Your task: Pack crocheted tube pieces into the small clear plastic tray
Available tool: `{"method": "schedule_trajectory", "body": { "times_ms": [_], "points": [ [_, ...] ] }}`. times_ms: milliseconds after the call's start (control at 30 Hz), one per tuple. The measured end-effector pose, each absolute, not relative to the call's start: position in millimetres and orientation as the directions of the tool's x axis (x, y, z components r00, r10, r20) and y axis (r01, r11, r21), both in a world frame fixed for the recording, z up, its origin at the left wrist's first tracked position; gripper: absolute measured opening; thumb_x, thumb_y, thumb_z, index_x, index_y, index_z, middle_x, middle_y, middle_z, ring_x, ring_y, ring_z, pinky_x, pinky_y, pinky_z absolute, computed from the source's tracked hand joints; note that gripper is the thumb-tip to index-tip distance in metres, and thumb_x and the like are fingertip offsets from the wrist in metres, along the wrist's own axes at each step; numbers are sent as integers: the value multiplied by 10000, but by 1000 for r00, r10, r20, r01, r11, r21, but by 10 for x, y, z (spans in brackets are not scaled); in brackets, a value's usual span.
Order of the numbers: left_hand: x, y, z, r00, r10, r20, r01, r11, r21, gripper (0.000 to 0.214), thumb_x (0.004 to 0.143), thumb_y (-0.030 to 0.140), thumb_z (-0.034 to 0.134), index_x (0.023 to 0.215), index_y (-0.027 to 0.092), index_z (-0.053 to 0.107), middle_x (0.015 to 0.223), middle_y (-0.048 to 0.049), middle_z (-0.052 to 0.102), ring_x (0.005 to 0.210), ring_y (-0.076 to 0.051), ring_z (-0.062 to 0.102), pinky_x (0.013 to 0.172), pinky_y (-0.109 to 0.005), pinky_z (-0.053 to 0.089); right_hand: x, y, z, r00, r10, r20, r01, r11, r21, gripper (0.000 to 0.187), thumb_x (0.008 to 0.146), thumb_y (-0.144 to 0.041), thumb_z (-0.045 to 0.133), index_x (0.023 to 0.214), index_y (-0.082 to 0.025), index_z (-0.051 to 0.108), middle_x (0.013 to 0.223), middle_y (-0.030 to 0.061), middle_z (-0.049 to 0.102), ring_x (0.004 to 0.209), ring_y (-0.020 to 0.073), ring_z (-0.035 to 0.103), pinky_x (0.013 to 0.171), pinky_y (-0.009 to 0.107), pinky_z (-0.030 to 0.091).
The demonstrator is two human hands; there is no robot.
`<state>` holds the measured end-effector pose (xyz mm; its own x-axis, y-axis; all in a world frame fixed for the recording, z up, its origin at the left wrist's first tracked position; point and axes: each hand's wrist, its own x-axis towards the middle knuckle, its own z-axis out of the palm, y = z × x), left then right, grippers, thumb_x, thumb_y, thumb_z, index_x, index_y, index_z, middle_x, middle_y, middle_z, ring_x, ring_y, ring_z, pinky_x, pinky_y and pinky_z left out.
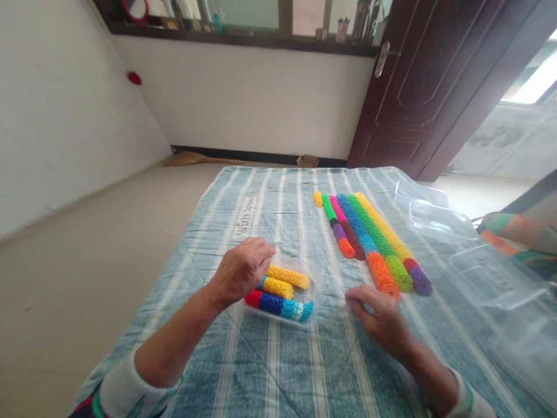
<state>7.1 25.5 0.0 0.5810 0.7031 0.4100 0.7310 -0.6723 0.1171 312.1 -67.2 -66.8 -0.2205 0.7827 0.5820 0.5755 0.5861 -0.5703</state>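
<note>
My left hand [242,270] is curled over the near-left corner of a small clear plastic tray [314,277], its fingertips touching a yellow bumpy roll [289,276] inside. The tray also holds a second yellow roll [278,287] and a red, blue and teal roll [281,305]. My right hand [378,313] rests on the striped cloth with its fingers loosely bent and nothing visible in it, just short of the orange end [383,276] of a row of long coloured rolls [369,238].
A blue striped cloth [270,360] covers the table. Several empty clear plastic trays [439,223] lie along the right edge. A patterned fabric [517,235] shows at far right. A dark wooden door [418,87] and bare floor [87,244] lie beyond.
</note>
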Motion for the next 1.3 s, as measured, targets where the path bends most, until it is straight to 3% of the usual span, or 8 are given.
{"method": "schedule_trajectory", "body": {
  "times_ms": [167, 300, 400, 600, 733, 833, 1033, 1300],
  "points": [
    [-137, 389, -62, 259, 855, 449, 750, -471, 464, 216, 855, 228, 540, 894, 135, 732, 894, -96, 734, 838, -221, 664, 809, -348, 524, 3065, -593, -474, -214, 757, 618, 582, 606, -542, 123, 924, -143, 575, 861, -204, 662, 776, 10, 700, 697, 145, 677, 678, 225, 533],
    [-172, 453, -152, 19, 977, 212, 549, -187, 814, 222, 763, 328, 668, 871, 152, 747, 913, -72, 750, 838, -223, 667, 786, -333, 512, 2985, -428, -348, -286, 737, 613, 581, 642, -500, 125, 939, -152, 563, 869, -201, 653, 780, 14, 691, 706, 144, 668, 684, 234, 522],
    [-120, 436, -226, 27, 1000, 5, 253, -12, 967, 296, 696, 366, 745, 899, 151, 757, 907, -64, 758, 854, -229, 670, 800, -334, 508, 2955, -237, -280, -335, 725, 602, 591, 659, -465, 131, 947, -159, 552, 858, -199, 641, 768, 13, 673, 699, 137, 647, 679, 234, 503],
    [-47, 385, -317, 236, 956, -174, -71, 195, 978, 336, 665, 383, 805, 928, 174, 788, 1003, -73, 772, 918, -226, 671, 828, -309, 499, 2974, 376, -126, -436, 754, 492, 687, 632, -359, 168, 942, -172, 534, 817, -190, 645, 761, 19, 650, 703, 141, 631, 678, 239, 460],
    [-74, 414, -358, 308, 928, -211, -183, 276, 944, 352, 660, 413, 819, 912, 168, 798, 999, -95, 774, 909, -238, 673, 815, -314, 505, 2931, 939, 31, -417, 888, 195, 890, 442, -113, 236, 936, -116, 489, 845, -185, 695, 847, 37, 675, 802, 153, 636, 720, 236, 439],
    [-102, 440, -401, 336, 918, -210, -258, 305, 917, 345, 665, 424, 824, 879, 154, 801, 963, -102, 774, 882, -225, 671, 817, -306, 505, 2871, 1383, 97, -382, 916, 118, 920, 389, -39, 243, 904, -93, 513, 910, -195, 734, 954, 47, 699, 919, 175, 644, 782, 241, 443],
    [-130, 457, -489, 371, 902, -220, -257, 327, 909, 314, 684, 417, 821, 854, 154, 788, 867, -88, 764, 797, -204, 660, 733, -291, 501, 2737, 2064, 7, -278, 961, 12, 958, 276, 71, 234, 907, -174, 609, 1116, -200, 712, 1198, 93, 651, 1108, 241, 615, 916, 333, 485],
    [-139, 478, -543, 357, 907, -222, -223, 314, 923, 284, 676, 396, 825, 839, 169, 777, 850, -66, 754, 767, -192, 658, 731, -294, 497, 2642, 2422, -121, -225, 972, -73, 957, 234, 172, 344, 970, -361, 611, 1261, -180, 588, 1275, 97, 596, 1074, 236, 623, 898, 447, 545]
  ]
}}
